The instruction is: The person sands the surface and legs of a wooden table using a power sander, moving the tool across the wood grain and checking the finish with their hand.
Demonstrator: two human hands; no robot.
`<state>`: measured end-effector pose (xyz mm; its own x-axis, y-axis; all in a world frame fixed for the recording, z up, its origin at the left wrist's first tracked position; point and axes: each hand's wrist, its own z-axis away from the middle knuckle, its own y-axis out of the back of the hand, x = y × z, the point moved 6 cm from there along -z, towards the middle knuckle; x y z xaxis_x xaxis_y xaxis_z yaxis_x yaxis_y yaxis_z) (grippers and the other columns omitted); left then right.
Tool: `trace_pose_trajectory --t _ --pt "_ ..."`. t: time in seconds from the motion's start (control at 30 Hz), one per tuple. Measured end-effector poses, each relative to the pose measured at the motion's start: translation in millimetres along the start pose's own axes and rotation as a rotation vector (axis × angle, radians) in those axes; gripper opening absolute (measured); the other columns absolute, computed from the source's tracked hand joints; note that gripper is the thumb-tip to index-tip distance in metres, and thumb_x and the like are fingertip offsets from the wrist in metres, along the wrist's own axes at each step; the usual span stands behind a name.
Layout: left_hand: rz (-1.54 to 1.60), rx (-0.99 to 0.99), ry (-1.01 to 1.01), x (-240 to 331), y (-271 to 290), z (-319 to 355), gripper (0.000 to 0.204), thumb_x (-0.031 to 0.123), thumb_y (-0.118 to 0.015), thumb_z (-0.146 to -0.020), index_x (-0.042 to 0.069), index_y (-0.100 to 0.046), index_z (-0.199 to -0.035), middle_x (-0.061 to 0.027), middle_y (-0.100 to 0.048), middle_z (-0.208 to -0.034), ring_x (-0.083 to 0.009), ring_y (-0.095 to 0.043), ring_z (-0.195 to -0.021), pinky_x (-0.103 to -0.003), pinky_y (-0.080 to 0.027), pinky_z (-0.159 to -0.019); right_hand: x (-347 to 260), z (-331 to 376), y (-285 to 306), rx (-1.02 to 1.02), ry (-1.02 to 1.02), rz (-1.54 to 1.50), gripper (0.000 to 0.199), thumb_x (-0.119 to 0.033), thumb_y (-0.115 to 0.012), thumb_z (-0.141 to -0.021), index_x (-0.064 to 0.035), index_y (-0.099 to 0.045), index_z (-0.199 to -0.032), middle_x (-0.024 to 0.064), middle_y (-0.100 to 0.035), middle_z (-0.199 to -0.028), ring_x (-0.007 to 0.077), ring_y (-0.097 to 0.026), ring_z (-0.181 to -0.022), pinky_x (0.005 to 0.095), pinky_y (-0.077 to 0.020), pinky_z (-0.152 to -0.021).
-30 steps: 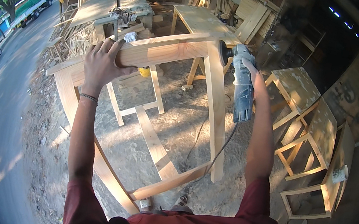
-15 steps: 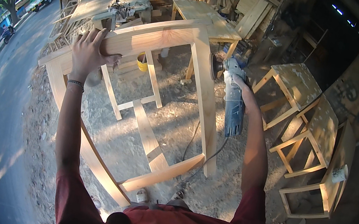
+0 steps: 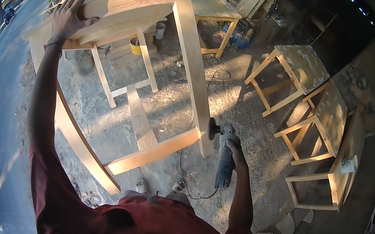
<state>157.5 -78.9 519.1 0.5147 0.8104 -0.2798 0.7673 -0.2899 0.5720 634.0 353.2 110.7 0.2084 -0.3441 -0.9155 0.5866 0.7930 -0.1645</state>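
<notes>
The right hand [image 3: 235, 155] is closed around the body of a grinder [image 3: 225, 154], held low beside the wooden table frame [image 3: 137, 4]. The grinder's long axis runs roughly up and down in the view, its disc [image 3: 210, 128] at the far end, facing left toward the near leg [image 3: 194, 73] of the frame. Disc and leg appear to be touching or just beside each other, close to the foot of the leg, above the lower rail [image 3: 157, 151]; contact cannot be confirmed from this view. The leg's long axis runs from the tabletop down toward the person, so it lies nearly parallel to the grinder and immediately to the left of the right hand.

The left hand [image 3: 67, 17] lies spread, palm down, on the upper edge of the frame, well apart from the grinder, fingers curled over the top board. The right hand is clearly the nearer one to the leg's lower end.

A cord [image 3: 184, 166] trails from the grinder across the dusty ground. Several finished stools [image 3: 300, 66] stand to the right, and a yellow bucket [image 3: 135, 46] sits beyond the frame
</notes>
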Motion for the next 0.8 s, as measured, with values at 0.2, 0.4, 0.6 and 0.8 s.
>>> trace_pose_trajectory --t 0.2,0.4,0.6,0.8 --pt "-0.05 -0.099 0.01 -16 -12 -11 0.091 0.072 -0.074 -0.075 0.014 -0.054 -0.143 -0.0128 -0.063 -0.133 -0.035 -0.06 -0.124 -0.047 -0.045 -0.104 128 46 65 0.173 -0.241 -0.173 0.062 -0.05 -0.073 -0.089 -0.0058 -0.056 -0.13 0.0108 -0.065 -0.102 0.0231 -0.067 -0.083 0.0381 -0.0559 -0.074" --pt "-0.117 -0.187 0.1 -39 -48 -29 0.095 0.07 -0.073 -0.078 0.016 -0.045 -0.151 -0.0168 -0.05 -0.148 -0.0358 -0.041 -0.143 -0.052 -0.035 -0.115 204 103 82 -0.14 -0.134 -0.722 0.073 -0.071 -0.048 -0.095 -0.0023 -0.057 -0.118 0.0157 -0.065 -0.091 0.029 -0.066 -0.073 0.0402 -0.0571 -0.066" --pt "0.104 -0.517 0.399 -23 -32 -34 0.116 0.069 -0.08 -0.071 0.017 -0.027 -0.16 -0.0315 -0.026 -0.161 -0.0513 -0.019 -0.151 -0.061 -0.016 -0.123 151 110 77 0.008 -0.075 -0.895 0.069 -0.062 -0.056 -0.097 0.003 -0.053 -0.118 0.0168 -0.063 -0.103 0.03 -0.063 -0.091 0.0412 -0.0555 -0.083" --pt "-0.106 -0.512 0.369 -43 -40 -33 0.126 0.082 -0.071 -0.07 0.018 -0.016 -0.164 -0.031 -0.016 -0.164 -0.0521 -0.008 -0.153 -0.061 -0.009 -0.124 0 96 40 0.109 0.302 0.667 0.073 -0.019 -0.078 -0.082 -0.0137 -0.041 -0.145 0.0146 -0.065 -0.114 0.0329 -0.07 -0.097 0.0473 -0.0568 -0.085"
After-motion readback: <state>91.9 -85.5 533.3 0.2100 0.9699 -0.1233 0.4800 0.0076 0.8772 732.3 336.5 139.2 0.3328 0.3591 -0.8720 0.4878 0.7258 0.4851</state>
